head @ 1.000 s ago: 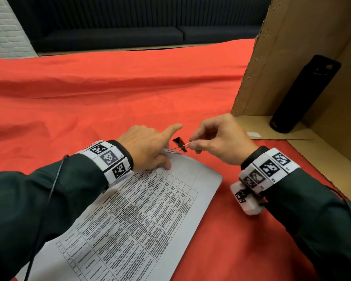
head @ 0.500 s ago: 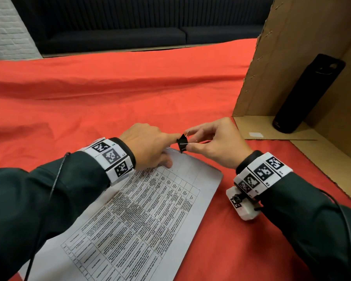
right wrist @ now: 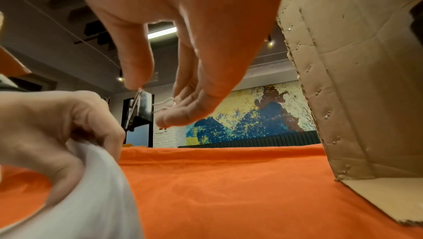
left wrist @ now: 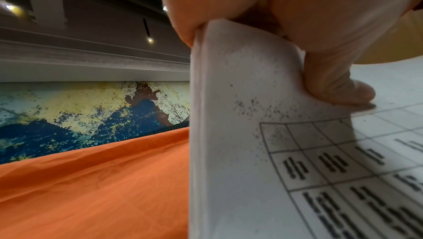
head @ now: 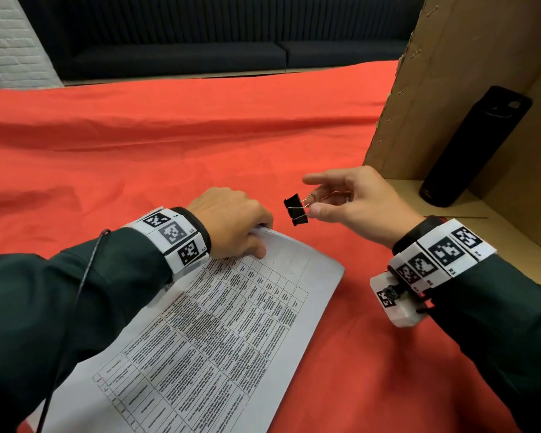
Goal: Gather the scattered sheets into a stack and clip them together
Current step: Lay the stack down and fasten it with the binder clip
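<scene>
A stack of printed sheets lies on the red cloth, its far corner lifted. My left hand grips that raised corner, thumb on top of the sheets and fingers under them. My right hand pinches the wire handles of a black binder clip between thumb and fingers, in the air just right of the corner and clear of the paper. From the right wrist view the binder clip hangs under my fingertips, above the left hand and the curled sheets.
An open cardboard box stands on its side at the right, with a black bottle upright inside. Red cloth covers the table out to the far edge. A dark sofa runs behind.
My right hand has pulled the clip up and to the right, away from the left hand. The left hand's pointing finger has curled down and now grips the lifted corner of the stack.
</scene>
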Demonstrator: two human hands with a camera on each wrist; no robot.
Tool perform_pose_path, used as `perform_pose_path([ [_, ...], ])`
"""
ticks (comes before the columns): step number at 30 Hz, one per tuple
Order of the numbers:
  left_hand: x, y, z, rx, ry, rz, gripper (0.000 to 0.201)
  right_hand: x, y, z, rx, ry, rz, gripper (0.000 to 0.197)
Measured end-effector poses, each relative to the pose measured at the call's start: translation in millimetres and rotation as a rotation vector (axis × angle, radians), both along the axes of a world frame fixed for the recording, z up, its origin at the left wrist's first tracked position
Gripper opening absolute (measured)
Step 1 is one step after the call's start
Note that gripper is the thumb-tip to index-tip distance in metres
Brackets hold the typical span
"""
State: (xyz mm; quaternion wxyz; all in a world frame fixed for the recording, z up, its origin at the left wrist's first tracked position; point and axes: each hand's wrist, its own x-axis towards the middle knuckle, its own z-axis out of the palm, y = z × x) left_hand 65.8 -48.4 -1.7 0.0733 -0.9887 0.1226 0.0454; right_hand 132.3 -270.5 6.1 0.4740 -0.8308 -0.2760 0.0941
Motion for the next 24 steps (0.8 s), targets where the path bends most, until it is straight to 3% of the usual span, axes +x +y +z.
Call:
perform_pose_path([
  [4,7,2,5,-0.078,0.064,0.026,0.034,-9,5,15,-0.219,-0.131,0.06,0.018],
  [8,13,4,7,-0.155,0.123,0.06,0.033,-20,15,18,-0.391,-0.269,0.038,0.026],
  [11,17,4,8,-0.164,0.112,0.054,0.039,-27,23,13,-0.365,-0.287,-0.014,0.033],
  [17,25,6,8,-0.261,0.153,0.084,0.051,-36,35,7,-0.352,-0.342,-0.078,0.015],
  [24,22,7,7,-0.307,0.147,0.088,0.058,-43,45,-1,-0.309,-0.311,-0.117,0.037],
])
